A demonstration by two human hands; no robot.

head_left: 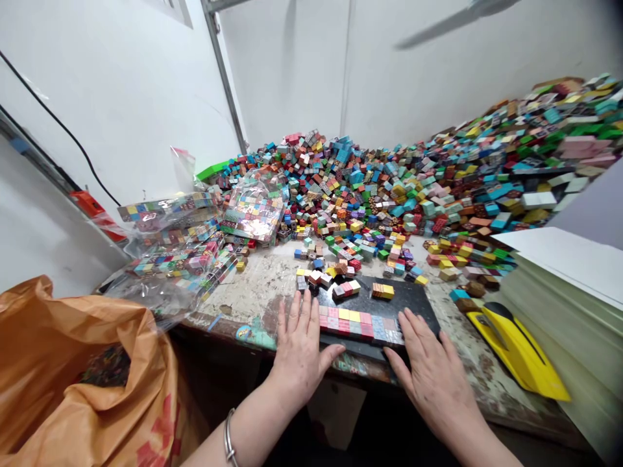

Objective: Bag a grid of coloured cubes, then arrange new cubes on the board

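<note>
Two rows of small coloured cubes (360,324), mostly pink, red, yellow and pale blue, lie side by side on a dark speckled slab (413,298). My left hand (299,347) is flat at the left end of the rows, fingers extended and thumb out along the near edge. At the right end my right hand (431,360) rests the same way, fingers stretched out and touching or very near the last cubes. Behind the rows on the slab are a pink-and-white cube strip (346,289) and a yellow-and-orange cube group (382,290).
A large heap of coloured cubes (350,175) covers the table's back. Clear bags of cubes (256,207) lie left. An orange sack (146,363) stands front left. To the right are a yellow-and-black tool (523,353) and a stack of pale sheets (564,298).
</note>
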